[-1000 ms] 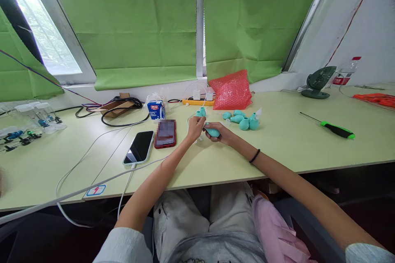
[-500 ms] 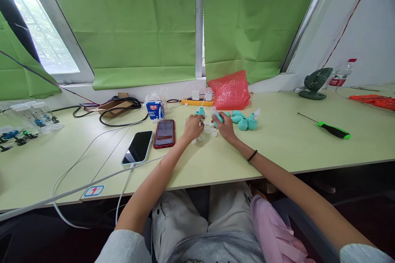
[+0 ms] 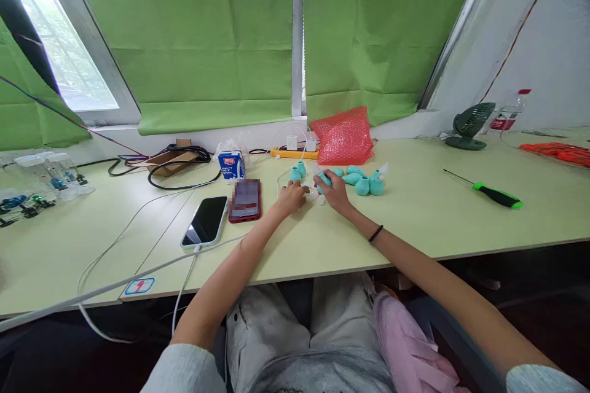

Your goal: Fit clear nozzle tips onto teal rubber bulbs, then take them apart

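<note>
My right hand (image 3: 335, 191) is closed around a turquoise rubber bulb (image 3: 324, 182) with a translucent tip, held just above the table. Palm down, my left hand (image 3: 292, 198) reaches over small translucent white pieces (image 3: 312, 194), its fingers slightly apart; what lies under the fingertips is hidden. Beyond it, two turquoise bulbs (image 3: 295, 174) stand side by side with their openings up. Several more turquoise bulbs (image 3: 362, 185) lie grouped right of my right hand, one with a translucent tip (image 3: 383, 169) fitted.
Two phones (image 3: 245, 199) and a blue milk drink box (image 3: 232, 164) are on the left. Behind are a power strip (image 3: 281, 153) and pink bubble wrap (image 3: 345, 140). A screwdriver (image 3: 495, 194) and a fan (image 3: 470, 126) are on the right. White cables (image 3: 152, 273) cross the front left.
My left hand has drawn back from the standing bulbs toward the white pieces, leaving two bulbs upright in view. My right hand keeps its bulb, nearly still.
</note>
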Available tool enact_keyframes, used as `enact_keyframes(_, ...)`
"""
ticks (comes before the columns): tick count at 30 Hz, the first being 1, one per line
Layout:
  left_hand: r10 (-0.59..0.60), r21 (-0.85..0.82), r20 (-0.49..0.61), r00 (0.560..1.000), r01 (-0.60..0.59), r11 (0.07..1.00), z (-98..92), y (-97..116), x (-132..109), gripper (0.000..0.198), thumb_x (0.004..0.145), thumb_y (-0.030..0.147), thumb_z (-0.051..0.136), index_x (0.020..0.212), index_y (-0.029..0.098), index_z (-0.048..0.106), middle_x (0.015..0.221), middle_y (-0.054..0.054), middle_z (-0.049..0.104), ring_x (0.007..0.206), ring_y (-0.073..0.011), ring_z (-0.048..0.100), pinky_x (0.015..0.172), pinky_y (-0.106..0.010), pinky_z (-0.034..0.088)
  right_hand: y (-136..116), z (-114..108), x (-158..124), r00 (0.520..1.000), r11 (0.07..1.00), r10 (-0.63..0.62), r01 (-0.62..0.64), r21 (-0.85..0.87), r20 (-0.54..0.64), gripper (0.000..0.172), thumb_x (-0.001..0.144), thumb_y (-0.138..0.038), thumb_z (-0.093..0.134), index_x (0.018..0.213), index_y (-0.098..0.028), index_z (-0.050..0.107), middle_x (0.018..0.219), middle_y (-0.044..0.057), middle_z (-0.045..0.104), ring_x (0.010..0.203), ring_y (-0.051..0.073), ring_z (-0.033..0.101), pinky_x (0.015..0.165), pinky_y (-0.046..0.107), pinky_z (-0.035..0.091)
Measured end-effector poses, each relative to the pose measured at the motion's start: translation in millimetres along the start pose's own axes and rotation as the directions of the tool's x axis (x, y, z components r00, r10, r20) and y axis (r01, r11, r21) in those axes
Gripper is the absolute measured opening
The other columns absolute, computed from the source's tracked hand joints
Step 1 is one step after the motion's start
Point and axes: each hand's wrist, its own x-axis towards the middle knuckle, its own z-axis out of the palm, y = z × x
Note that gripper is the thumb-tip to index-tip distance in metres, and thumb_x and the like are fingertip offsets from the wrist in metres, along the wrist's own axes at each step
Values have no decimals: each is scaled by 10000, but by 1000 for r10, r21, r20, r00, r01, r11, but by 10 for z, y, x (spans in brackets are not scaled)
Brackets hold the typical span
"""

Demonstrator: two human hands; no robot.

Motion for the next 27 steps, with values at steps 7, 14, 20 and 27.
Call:
enact_keyframes(7, -27, -83, -29, 999, 25, 996, -19, -12, 18, 199, 742, 213, 498, 927, 201, 569, 855, -69, 585, 858, -231, 518, 697, -339, 394, 21, -4, 7, 1000, 1000, 19, -19, 17, -4, 288, 756, -453, 451, 669, -178, 456, 574, -25, 502, 455, 102, 484, 481, 223, 385)
enact_keyframes(14, -73, -119, -97, 993, 61, 991, -18, 20, 18, 158, 710, 199, 518, 862, 183, 558, 823, -58, 597, 826, -223, 526, 723, -359, 377, 25, -2, 11, 1000, 1000, 9, -8, -26, 2, 259, 740, -415, 457, 641, -175, 461, 560, -23, 514, 466, 100, 463, 498, 222, 379)
enact_keyframes(20, -365, -547, -420, 831, 89, 833, -38, -41, 102, 337, 635, 134, 519, 968, 141, 571, 842, -68, 567, 718, -166, 530, 709, -299, 409, 20, -16, 12, 999, 987, -39, 43, -153, 29, 211, 694, -338, 473, 576, -165, 493, 542, -23, 508, 524, 108, 451, 526, 219, 346)
enact_keyframes(27, -552, -997, -32, 833, -63, -37, -113, -57, 150, 168, 522, 119, 586, 690, 133, 595, 596, 2, 549, 580, -113, 529, 605, -280, 451, 14, -15, -9, 996, 934, -33, 61, -353, 85, 171, 635, -318, 522, 583, -157, 551, 526, -19, 510, 514, 108, 431, 521, 219, 316)
